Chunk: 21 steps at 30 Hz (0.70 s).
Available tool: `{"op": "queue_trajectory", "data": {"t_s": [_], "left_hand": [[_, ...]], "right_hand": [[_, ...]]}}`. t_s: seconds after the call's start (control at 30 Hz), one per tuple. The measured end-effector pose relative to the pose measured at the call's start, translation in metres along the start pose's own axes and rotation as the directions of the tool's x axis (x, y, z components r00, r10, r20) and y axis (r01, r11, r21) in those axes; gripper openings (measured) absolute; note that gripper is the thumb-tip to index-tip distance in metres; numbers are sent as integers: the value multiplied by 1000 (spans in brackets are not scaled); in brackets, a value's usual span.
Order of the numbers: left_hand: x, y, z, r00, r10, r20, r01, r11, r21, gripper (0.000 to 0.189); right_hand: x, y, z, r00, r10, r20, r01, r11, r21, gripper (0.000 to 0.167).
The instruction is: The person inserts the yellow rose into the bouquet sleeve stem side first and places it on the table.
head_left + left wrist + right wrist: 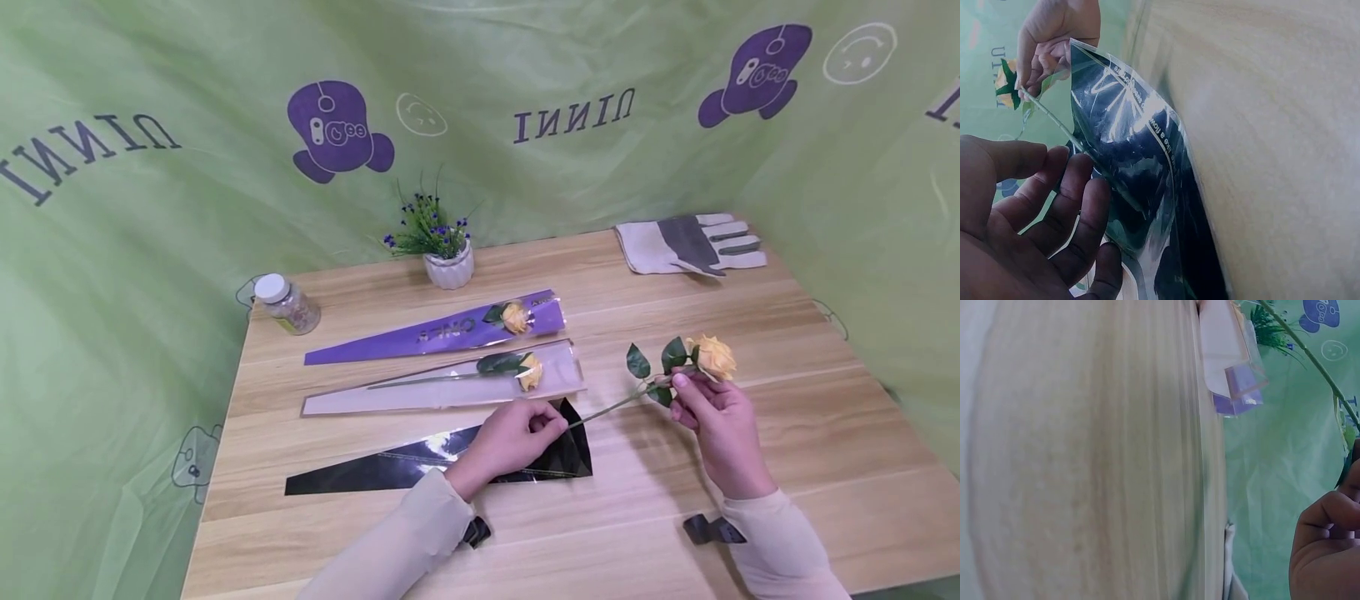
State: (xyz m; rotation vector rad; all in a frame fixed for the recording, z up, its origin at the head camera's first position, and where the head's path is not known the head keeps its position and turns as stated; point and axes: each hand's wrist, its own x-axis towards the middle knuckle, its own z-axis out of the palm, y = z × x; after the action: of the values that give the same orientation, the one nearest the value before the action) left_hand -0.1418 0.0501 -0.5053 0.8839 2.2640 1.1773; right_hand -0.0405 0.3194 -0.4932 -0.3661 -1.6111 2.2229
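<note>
My right hand (716, 425) pinches a yellow artificial rose (714, 358) by the stem just under its bloom, above the table. Its long green stem (1054, 117) slants down to the left, and the lower end lies inside the mouth of a black flower sleeve (352, 473). At that mouth my left hand (517, 442) holds the sleeve's edge between thumb and fingers, close to the stem. In the left wrist view the sleeve's opening stands spread, with printed lettering along its rim. Only part of my right hand (1329, 547) shows in the right wrist view.
Behind lie a white sleeve (442, 390) and a purple sleeve (397, 342), each with a yellow rose inside. Farther back stand a lidded jar (288, 307) and a potted plant (450, 268). Work gloves (686, 244) lie at the back right of the wooden table (825, 467).
</note>
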Motion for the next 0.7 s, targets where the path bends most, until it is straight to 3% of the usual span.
{"op": "queue_trajectory", "data": {"t_s": [0.13,0.4,0.7], "left_hand": [[0,0,-1,1000,14,-9,-14,1000,13,19],[1,0,-1,999,39,-15,-39,999,17,19],[1,3,-1,999,50,-18,-50,999,22,18]], "right_hand": [[-1,-1,1,1000,7,-3,-7,1000,-17,8],[-6,3,4,995,44,87,-39,998,-56,8],[-10,6,6,994,64,85,-57,995,-81,9]]}}
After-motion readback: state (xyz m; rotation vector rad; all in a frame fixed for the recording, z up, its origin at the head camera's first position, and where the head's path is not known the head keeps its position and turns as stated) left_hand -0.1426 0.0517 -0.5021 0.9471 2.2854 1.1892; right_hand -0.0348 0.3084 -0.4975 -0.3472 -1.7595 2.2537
